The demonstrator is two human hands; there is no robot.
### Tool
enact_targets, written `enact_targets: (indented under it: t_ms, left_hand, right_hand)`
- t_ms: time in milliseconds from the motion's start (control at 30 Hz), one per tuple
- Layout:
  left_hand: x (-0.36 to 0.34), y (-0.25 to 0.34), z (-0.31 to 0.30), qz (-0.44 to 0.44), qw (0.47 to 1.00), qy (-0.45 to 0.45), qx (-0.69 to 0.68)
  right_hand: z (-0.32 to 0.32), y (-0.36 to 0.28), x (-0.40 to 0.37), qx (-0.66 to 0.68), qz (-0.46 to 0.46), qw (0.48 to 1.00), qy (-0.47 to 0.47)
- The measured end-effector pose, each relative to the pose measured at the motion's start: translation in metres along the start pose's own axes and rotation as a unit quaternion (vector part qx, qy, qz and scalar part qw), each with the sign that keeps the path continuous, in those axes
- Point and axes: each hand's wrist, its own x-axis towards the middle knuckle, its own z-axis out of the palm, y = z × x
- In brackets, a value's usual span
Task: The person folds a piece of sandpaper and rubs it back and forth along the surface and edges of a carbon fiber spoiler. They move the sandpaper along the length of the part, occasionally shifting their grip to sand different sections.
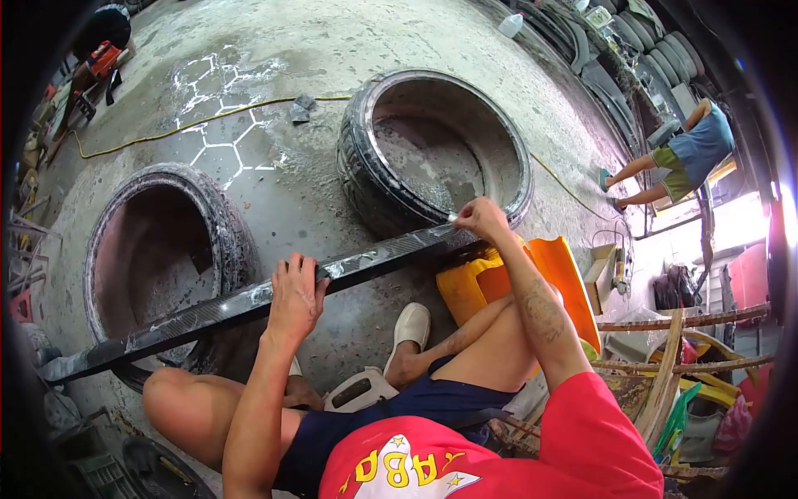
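Note:
A long black side skirt-like strip [208, 314] with a carbon-fibre weave pattern and whitish smears lies slantwise across two tyres. My left hand [295, 293] is closed over the middle of the strip, with its fingers bent across the top. Near the strip's right end, my right hand [484, 219] pinches a small white piece [453, 218] at the strip's surface; its kind is hard to make out. The right tyre [359, 179] lies under that end, while the left tyre [233, 224] supports the other side.
An orange-yellow plastic piece [465, 287] stands by my right knee. A yellow hose [158, 141] crosses the floor behind the tyres. At the right, another person [702, 145] bends over. Wooden slats [665, 382] and clutter stand at the lower right. A white jug [511, 25] sits far back.

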Motion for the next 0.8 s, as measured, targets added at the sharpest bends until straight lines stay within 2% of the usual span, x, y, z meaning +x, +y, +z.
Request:
enact_targets:
  t_ms: [33,133,200,300,333,433,500,600,767,800]
  left_hand:
    - [-0.003,0.001,0.001,-0.001,1.000,0.000,0.000]
    - [0.001,0.000,0.000,0.001,1.000,0.012,0.015]
    - [-0.002,-0.001,0.001,0.016,1.000,0.021,0.002]
    - [-0.002,-0.002,-0.001,0.014,1.000,0.019,-0.010]
    - [-0.001,-0.003,-0.002,0.014,1.000,0.014,-0.021]
    - [0.000,-0.002,-0.005,0.014,0.999,0.028,-0.036]
    - [0.000,-0.001,-0.009,0.016,0.998,0.032,-0.042]
    - [0.001,-0.002,-0.014,0.018,0.997,0.047,-0.057]
    - [0.002,-0.005,-0.016,0.023,0.996,0.056,-0.071]
    - [0.003,-0.005,-0.017,0.029,0.995,0.062,-0.071]
  right_hand:
    - [-0.002,0.015,0.007,-0.027,0.056,0.998,-0.001]
    - [-0.016,0.035,0.024,0.020,0.083,0.996,-0.003]
    - [-0.008,0.021,0.035,0.054,0.055,0.997,-0.001]
    - [0.019,-0.026,0.048,0.131,-0.056,0.990,0.022]
    - [0.025,-0.046,0.047,0.115,-0.076,0.989,0.044]
    - [0.049,-0.078,0.052,0.141,-0.071,0.985,0.063]
    - [0.062,-0.087,0.053,0.112,-0.081,0.983,0.118]
    - [0.068,-0.088,0.050,0.069,-0.097,0.986,0.114]
    - [0.070,-0.079,0.056,0.081,-0.092,0.988,0.098]
    - [0.066,-0.077,0.058,0.095,-0.113,0.984,0.103]
